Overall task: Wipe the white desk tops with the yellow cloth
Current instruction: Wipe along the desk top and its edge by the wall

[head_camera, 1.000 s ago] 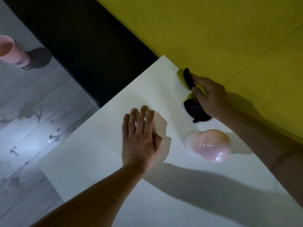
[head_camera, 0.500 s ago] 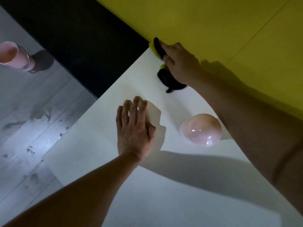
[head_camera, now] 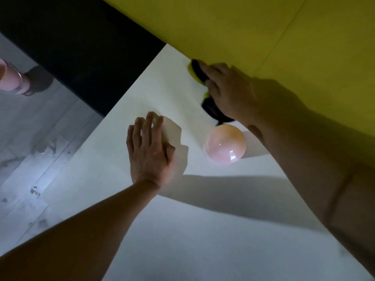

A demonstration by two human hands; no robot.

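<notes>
A white desk top (head_camera: 203, 230) fills the middle and lower part of the head view. My right hand (head_camera: 229, 92) presses a yellow cloth with black parts (head_camera: 197, 75) onto the desk at its far edge, against the yellow wall. The cloth is mostly hidden under the hand; a black part shows below the palm. My left hand (head_camera: 149, 153) lies flat on the desk, fingers together, holding nothing.
A glossy pink dome-shaped object (head_camera: 225, 146) stands on the desk just below my right hand. The yellow wall (head_camera: 263, 33) borders the desk's far side. A black panel (head_camera: 81, 47) and grey floor (head_camera: 40, 149) lie left. A pink cup (head_camera: 10, 80) stands on the floor.
My right hand slid the cloth along the wall edge toward the desk's far corner, then back a little toward the dome. My left hand stayed flat in place.
</notes>
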